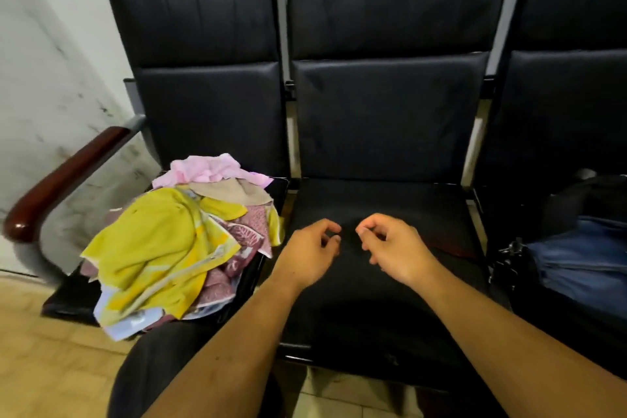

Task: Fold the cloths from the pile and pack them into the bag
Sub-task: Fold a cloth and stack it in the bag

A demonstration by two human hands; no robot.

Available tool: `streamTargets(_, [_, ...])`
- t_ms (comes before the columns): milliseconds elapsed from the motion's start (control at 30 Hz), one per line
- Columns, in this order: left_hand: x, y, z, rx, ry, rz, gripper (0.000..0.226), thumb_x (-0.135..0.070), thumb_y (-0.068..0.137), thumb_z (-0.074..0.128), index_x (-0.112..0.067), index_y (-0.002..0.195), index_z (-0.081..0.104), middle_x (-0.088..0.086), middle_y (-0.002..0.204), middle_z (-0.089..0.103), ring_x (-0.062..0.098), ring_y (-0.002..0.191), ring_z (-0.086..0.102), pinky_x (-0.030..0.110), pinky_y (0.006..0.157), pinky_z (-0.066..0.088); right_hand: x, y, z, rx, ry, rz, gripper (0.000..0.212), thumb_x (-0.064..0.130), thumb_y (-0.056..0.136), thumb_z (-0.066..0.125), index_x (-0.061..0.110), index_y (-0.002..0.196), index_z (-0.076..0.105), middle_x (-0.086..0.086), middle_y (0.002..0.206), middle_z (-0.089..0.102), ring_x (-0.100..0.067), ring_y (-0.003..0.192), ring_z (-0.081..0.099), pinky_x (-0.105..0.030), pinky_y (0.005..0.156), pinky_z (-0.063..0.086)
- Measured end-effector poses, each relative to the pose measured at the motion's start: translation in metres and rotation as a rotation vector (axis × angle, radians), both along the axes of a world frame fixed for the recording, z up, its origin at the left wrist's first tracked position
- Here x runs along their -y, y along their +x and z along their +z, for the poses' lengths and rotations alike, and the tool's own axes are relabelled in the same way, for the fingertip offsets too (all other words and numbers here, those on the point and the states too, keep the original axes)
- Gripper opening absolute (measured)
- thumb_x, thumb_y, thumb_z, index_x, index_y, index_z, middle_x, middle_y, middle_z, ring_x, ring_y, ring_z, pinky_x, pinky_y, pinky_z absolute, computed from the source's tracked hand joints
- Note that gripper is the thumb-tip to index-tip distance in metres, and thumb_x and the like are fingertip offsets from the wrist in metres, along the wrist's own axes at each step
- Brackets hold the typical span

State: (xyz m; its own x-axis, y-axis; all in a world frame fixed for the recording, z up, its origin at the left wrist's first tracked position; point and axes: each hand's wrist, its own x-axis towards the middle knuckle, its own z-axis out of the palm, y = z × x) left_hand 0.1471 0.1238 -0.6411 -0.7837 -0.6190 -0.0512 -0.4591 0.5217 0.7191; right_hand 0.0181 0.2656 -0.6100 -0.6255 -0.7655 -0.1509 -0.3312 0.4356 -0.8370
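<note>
Left hand (310,248) and right hand (390,246), fingers curled, sit close together mid-frame over black middle seat (390,193), grip on anything indeterminable; cloth pile (169,248) lower left, bag (583,261) right edge.

Three black padded seats (386,112) in a row, a reddish-brown armrest (68,176) at the left end, against a pale wall (44,78).

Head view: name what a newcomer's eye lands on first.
The bright pile of cloths, yellow on top, fills the left seat. The left hand and right hand hover with curled fingers over the dark middle seat. A blue bag sits on the right seat.
</note>
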Motion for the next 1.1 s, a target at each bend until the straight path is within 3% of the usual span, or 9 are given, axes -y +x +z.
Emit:
streamTargets(233, [0.125, 0.117, -0.025, 0.096, -0.149, 0.228, 0.034, -0.031, 0.088, 0.077, -0.017, 0.117, 0.069, -0.001, 0.099, 0.073, 0.020, 0.091, 0.070, 0.028, 0.079, 0.049, 0.086, 0.068, 0.028, 0.023, 0.022, 0.104, 0.009, 0.037, 0.102, 0.057, 0.038, 0.102, 0.066, 0.009, 0.090, 0.070, -0.008, 0.074, 0.070, -0.014, 0.057, 0.048])
streamTargets(433, [0.185, 0.171, -0.079, 0.600, -0.211, 0.456, 0.075, -0.048, 0.085, 0.075, -0.014, 0.142, 0.041, 0.012, 0.137, 0.049, 0.036, 0.130, 0.046, 0.047, 0.103, 0.043, 0.107, 0.100, 0.017, 0.040, 0.093, 0.175, 0.009, 0.036, 0.103, 0.056, 0.040, 0.102, 0.065, 0.010, 0.091, 0.070, -0.007, 0.077, 0.070, -0.012, 0.059, 0.051])
streamTargets(533, [0.186, 0.177, -0.085, 0.501, -0.305, 0.546, 0.042, -0.029, 0.092, 0.064, -0.015, 0.129, 0.049, 0.011, 0.126, 0.055, 0.037, 0.122, 0.051, 0.050, 0.093, 0.046, 0.110, 0.099, 0.014, 0.029, 0.112, 0.171, 0.010, 0.036, 0.103, 0.056, 0.038, 0.103, 0.065, 0.009, 0.091, 0.070, -0.006, 0.077, 0.069, -0.010, 0.058, 0.050])
streamTargets(633, [0.200, 0.183, -0.071, 0.483, -0.283, 0.549, 0.036, -0.042, 0.094, 0.064, -0.019, 0.122, 0.065, 0.015, 0.118, 0.065, 0.039, 0.114, 0.060, 0.046, 0.090, 0.050, 0.106, 0.096, 0.015, 0.030, 0.146, 0.175, 0.010, 0.036, 0.103, 0.055, 0.038, 0.105, 0.065, 0.009, 0.093, 0.070, -0.005, 0.078, 0.068, -0.011, 0.058, 0.048])
streamTargets(767, [0.200, 0.166, -0.004, 0.042, -0.188, 0.569, 0.014, -0.024, 0.100, 0.057, -0.015, 0.111, 0.057, 0.027, 0.096, 0.069, 0.050, 0.090, 0.064, 0.044, 0.070, 0.045, 0.109, 0.097, 0.021, 0.014, 0.128, 0.157, 0.013, 0.039, 0.101, 0.058, 0.037, 0.113, 0.064, 0.009, 0.096, 0.070, -0.006, 0.083, 0.069, -0.018, 0.072, 0.056])
streamTargets(867, [0.179, 0.139, 0.077, -0.220, -0.320, 0.423, 0.008, -0.024, 0.102, 0.056, -0.022, 0.110, 0.058, 0.012, 0.085, 0.069, 0.039, 0.080, 0.065, 0.036, 0.063, 0.040, 0.117, 0.102, 0.030, -0.028, 0.025, 0.171, 0.050, 0.043, 0.094, 0.069, 0.040, 0.140, 0.049, 0.013, 0.109, 0.065, -0.007, 0.094, 0.067, -0.029, 0.090, 0.057])
streamTargets(967, [0.147, 0.117, 0.151, -0.217, -0.285, 0.082, 0.003, -0.032, 0.098, 0.063, -0.032, 0.098, 0.066, -0.010, 0.086, 0.069, 0.004, 0.080, 0.064, 0.019, 0.064, 0.045, 0.132, 0.113, 0.050, 0.069, -0.146, 0.203, 0.093, 0.042, 0.083, 0.082, 0.048, 0.155, 0.024, 0.024, 0.132, 0.051, -0.005, 0.108, 0.063, -0.021, 0.083, 0.056])
streamTargets(1000, [0.136, 0.112, 0.166, -0.187, -0.246, -0.049, 0.004, -0.033, 0.097, 0.066, -0.035, 0.097, 0.069, -0.014, 0.088, 0.070, 0.000, 0.083, 0.064, 0.014, 0.066, 0.046, 0.138, 0.116, 0.056, 0.110, -0.221, 0.220, 0.092, 0.036, 0.081, 0.085, 0.044, 0.154, 0.030, 0.023, 0.135, 0.053, -0.005, 0.113, 0.061, -0.022, 0.085, 0.055])
streamTargets(1100, [0.114, 0.106, 0.183, -0.167, -0.146, -0.252, 0.018, -0.040, 0.089, 0.077, -0.038, 0.105, 0.069, -0.018, 0.096, 0.072, -0.001, 0.090, 0.067, 0.018, 0.075, 0.053, 0.147, 0.116, 0.073, 0.159, -0.411, 0.205, 0.041, 0.002, 0.085, 0.074, 0.021, 0.120, 0.067, 0.000, 0.112, 0.073, -0.016, 0.105, 0.070, -0.039, 0.089, 0.060])
